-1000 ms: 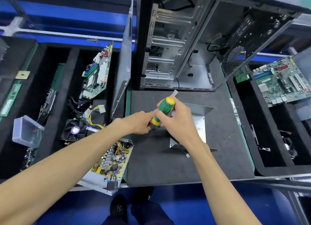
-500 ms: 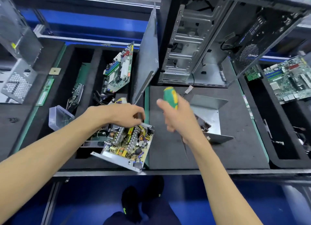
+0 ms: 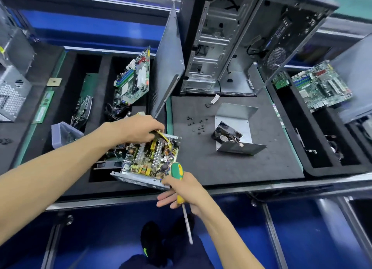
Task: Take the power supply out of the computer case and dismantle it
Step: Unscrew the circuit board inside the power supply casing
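The opened power supply [image 3: 150, 160], a metal tray with its circuit board and yellow wires exposed, lies tilted at the mat's left edge. My left hand [image 3: 138, 128] grips its far end by the wires. My right hand [image 3: 181, 190] holds a green-and-yellow screwdriver [image 3: 178, 171], shaft pointing down, and touches the near corner of the tray. The bent metal cover [image 3: 234, 115] of the supply lies on the grey mat [image 3: 201, 162] with a black fan [image 3: 226, 134] on it. The empty computer case [image 3: 241, 39] stands open at the back.
Several small black screws [image 3: 198, 123] lie loose on the mat. Foam bins on the left hold a motherboard [image 3: 133, 77], cables and a clear plastic box [image 3: 62, 132]. A case side panel [image 3: 168, 67] leans upright. Another motherboard [image 3: 322, 85] lies at the right.
My left hand went from the cover on the mat to the power supply board at the left. My right hand carried the screwdriver down to that board's near corner, uncovering the cover and fan.
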A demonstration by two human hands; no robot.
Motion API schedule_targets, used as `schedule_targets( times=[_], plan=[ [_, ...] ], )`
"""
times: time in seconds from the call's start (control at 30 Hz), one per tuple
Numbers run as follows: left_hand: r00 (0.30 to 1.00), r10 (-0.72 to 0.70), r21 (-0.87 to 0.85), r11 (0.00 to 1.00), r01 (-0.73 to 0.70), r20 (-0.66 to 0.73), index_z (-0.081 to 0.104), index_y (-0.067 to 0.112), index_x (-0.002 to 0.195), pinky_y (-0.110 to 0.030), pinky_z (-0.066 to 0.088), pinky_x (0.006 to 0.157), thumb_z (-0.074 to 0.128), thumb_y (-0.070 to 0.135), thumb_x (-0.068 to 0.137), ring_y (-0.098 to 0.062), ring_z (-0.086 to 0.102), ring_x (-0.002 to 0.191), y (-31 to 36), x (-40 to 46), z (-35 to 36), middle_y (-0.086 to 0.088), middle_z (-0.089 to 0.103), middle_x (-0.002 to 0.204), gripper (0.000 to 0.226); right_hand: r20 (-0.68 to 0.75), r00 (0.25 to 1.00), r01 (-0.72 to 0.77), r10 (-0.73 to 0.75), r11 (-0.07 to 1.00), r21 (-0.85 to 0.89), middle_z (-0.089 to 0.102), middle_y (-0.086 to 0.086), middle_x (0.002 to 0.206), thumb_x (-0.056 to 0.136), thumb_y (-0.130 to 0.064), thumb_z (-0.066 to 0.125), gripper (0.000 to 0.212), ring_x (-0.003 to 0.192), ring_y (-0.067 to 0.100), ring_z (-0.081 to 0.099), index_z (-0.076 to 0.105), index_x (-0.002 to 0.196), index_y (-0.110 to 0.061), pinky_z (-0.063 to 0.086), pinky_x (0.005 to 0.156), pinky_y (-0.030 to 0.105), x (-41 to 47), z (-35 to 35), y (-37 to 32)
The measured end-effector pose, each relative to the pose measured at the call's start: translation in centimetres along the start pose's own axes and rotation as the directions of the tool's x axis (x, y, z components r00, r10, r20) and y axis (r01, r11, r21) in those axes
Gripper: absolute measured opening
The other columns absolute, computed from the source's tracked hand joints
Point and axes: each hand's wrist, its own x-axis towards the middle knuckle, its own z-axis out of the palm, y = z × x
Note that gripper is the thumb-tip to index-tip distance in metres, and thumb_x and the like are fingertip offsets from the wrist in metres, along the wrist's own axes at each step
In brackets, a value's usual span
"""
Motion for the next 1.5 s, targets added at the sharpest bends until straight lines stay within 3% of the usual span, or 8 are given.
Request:
schedule_targets(
  times=[0.2, 0.63, 0.73, 0.9, 1.07, 1.17, 1.27, 1.5],
  plan=[
    [0.998, -0.051, 0.069, 0.996, 0.053, -0.037, 0.064, 0.024, 0.082, -0.034, 0.052, 0.066, 0.059, 0.021, 0.083, -0.018, 0.06, 0.066, 0.2, -1.8, -1.5, 0.007, 0.064, 0.068, 0.006, -0.193, 0.978, 0.062, -0.073, 0.996, -0.061, 0.078, 0.018, 0.093, 0.099, -0.017, 0.049, 0.007, 0.07, 0.028, 0.079, 0.05, 0.093, -0.013, 0.025, 0.033, 0.019, -0.1, -2.5, -0.9],
    [0.912, -0.398, -0.368, 0.866, 0.338, -0.098, 0.062, 0.009, 0.076, -0.033, 0.046, 0.062, 0.075, 0.024, 0.074, -0.02, 0.055, 0.066, 2.6, -5.2, 0.5, -0.01, 0.064, 0.065, 0.019, -0.53, 0.733, 0.182, -0.427, 0.873, -0.453, 0.061, 0.008, 0.084, 0.095, -0.041, 0.057, 0.027, 0.067, 0.027, 0.064, 0.049, 0.089, -0.017, 0.051, 0.048, 0.032, 1.4, -6.9, -4.6],
    [0.876, -0.483, -0.385, 0.809, 0.445, -0.002, 0.058, 0.006, 0.089, -0.031, 0.037, 0.055, 0.074, 0.028, 0.078, -0.016, 0.047, 0.058, 3.2, -4.5, 2.4, -0.004, 0.057, 0.065, 0.029, -0.519, 0.708, 0.196, -0.479, 0.839, -0.507, 0.061, 0.009, 0.089, 0.098, -0.044, 0.059, 0.031, 0.076, 0.028, 0.059, 0.05, 0.097, -0.014, 0.059, 0.069, 0.047, 2.2, -6.4, -4.5],
    [0.829, -0.509, -0.384, 0.735, 0.559, 0.232, 0.05, 0.014, 0.094, -0.028, 0.046, 0.057, 0.073, 0.047, 0.085, -0.015, 0.058, 0.064, 2.4, -3.9, 2.3, -0.004, 0.057, 0.087, 0.041, -0.448, 0.719, 0.208, -0.532, 0.779, -0.591, 0.055, 0.001, 0.078, 0.098, -0.047, 0.062, 0.035, 0.066, 0.018, 0.05, 0.043, 0.086, -0.02, 0.04, 0.059, 0.034, 2.6, -5.7, -3.1],
    [0.847, -0.532, -0.005, 0.847, 0.532, -0.005, 0.05, 0.021, 0.118, -0.04, 0.053, 0.081, 0.058, 0.066, 0.089, -0.024, 0.062, 0.097, 2.9, -3.0, -1.4, -0.001, 0.063, 0.109, 0.054, -0.544, 0.738, 0.242, -0.4, 0.909, -0.341, 0.058, 0.007, 0.06, 0.094, -0.051, 0.067, 0.049, 0.05, 0.018, 0.06, 0.053, 0.073, -0.009, 0.055, 0.052, 0.035, 0.8, -7.4, -0.2],
    [0.911, -0.361, -0.232, 0.921, 0.313, -0.202, 0.055, 0.025, 0.107, -0.036, 0.052, 0.078, 0.064, 0.048, 0.092, -0.016, 0.061, 0.086, 5.2, -0.1, -2.7, 0.008, 0.063, 0.093, 0.029, -0.651, 0.729, 0.315, -0.211, 0.948, 0.047, 0.046, 0.004, 0.049, 0.094, -0.034, 0.071, 0.043, 0.034, 0.015, 0.043, 0.045, 0.066, -0.014, 0.034, 0.035, 0.021, 0.1, -9.3, 2.0],
    [0.97, -0.197, -0.461, 0.881, 0.11, -0.143, 0.053, 0.024, 0.114, -0.034, 0.051, 0.081, 0.069, 0.035, 0.09, -0.013, 0.062, 0.088, 8.8, 4.2, -2.3, 0.008, 0.063, 0.096, 0.03, -0.709, 0.705, 0.425, -0.007, 0.804, 0.415, 0.045, 0.001, 0.059, 0.095, -0.027, 0.072, 0.036, 0.036, 0.009, 0.033, 0.045, 0.074, -0.015, 0.02, 0.033, 0.017, -0.7, -11.8, 3.1],
    [0.992, -0.06, -0.414, 0.91, 0.01, -0.108, 0.032, 0.024, 0.149, -0.046, 0.05, 0.09, 0.067, 0.018, 0.089, -0.03, 0.062, 0.095, 14.0, 12.6, 1.2, -0.008, 0.044, 0.135, 0.07, -0.585, 0.805, 0.43, 0.101, 0.58, 0.692, 0.062, 0.018, 0.121, 0.085, -0.05, 0.08, 0.061, 0.089, 0.031, 0.079, 0.053, 0.122, -0.01, 0.028, 0.031, 0.018, -0.3, -15.2, 0.3]
  ],
)
